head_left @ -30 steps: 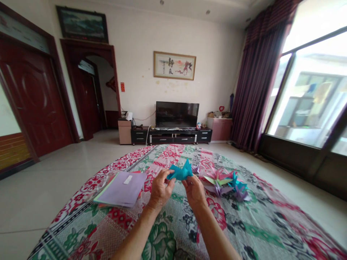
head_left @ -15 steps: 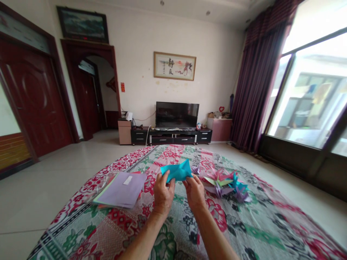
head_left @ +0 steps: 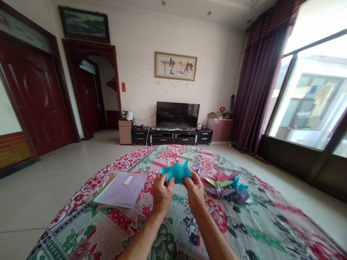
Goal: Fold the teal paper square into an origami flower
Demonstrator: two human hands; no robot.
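Observation:
Both hands hold a folded teal paper piece (head_left: 176, 172) up above the floral tablecloth (head_left: 173, 231). My left hand (head_left: 162, 193) pinches its left end. My right hand (head_left: 195, 192) pinches its right lower edge, near a small upright point of the fold. The paper is partly folded, with a flat body and pointed tips. To the right of my hands lies a pile of finished origami figures (head_left: 226, 182) in pink, green, teal and purple.
A stack of coloured paper sheets (head_left: 121, 188), purple on top, lies left of my hands. Beyond the table are a tiled floor, a TV (head_left: 178, 114) on a low black cabinet, dark red doors at left and a curtained window at right.
The teal paper has been turned and refolded between my fingers: its shape went from spiky to flat to flat with one small point up. Both hands stayed in place.

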